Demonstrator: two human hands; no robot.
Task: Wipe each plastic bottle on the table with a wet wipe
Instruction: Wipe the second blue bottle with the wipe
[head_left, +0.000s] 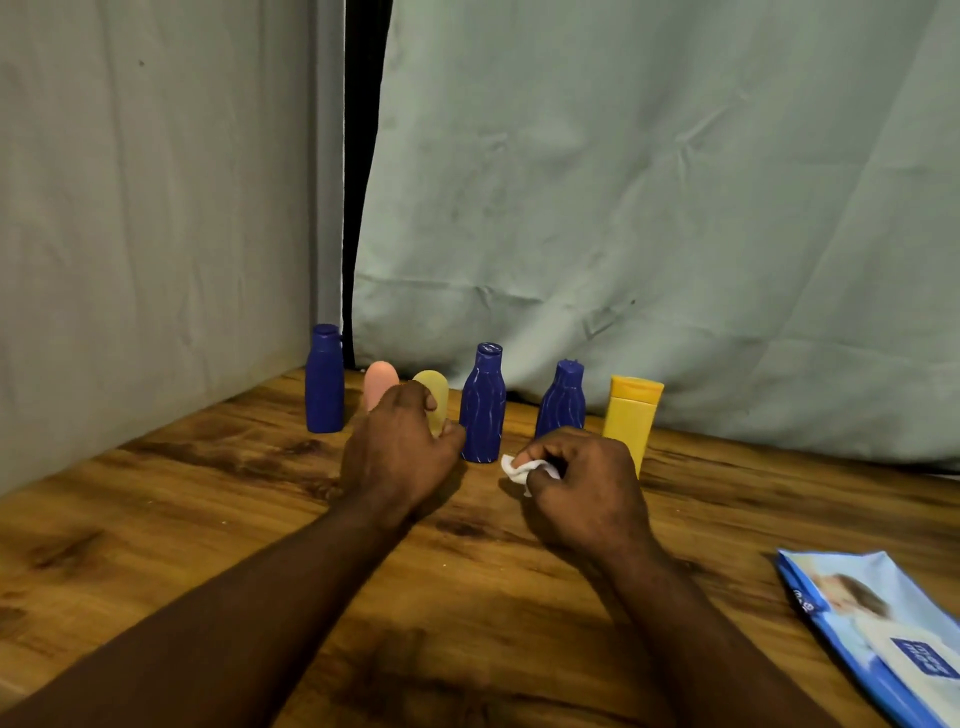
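While left hand grips rounded pale-yellow bottle, right hand pinches crumpled white wipe, woodgrain table.

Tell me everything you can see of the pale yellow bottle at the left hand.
The pale yellow bottle is small, with a rounded dome top and no separate cap showing. It looks like matte, slightly translucent plastic. It is upright in the row at the back of the table, between the pink bottle and the ribbed blue bottle. The left hand grips it and hides its lower half, so I cannot tell whether it rests on the table.
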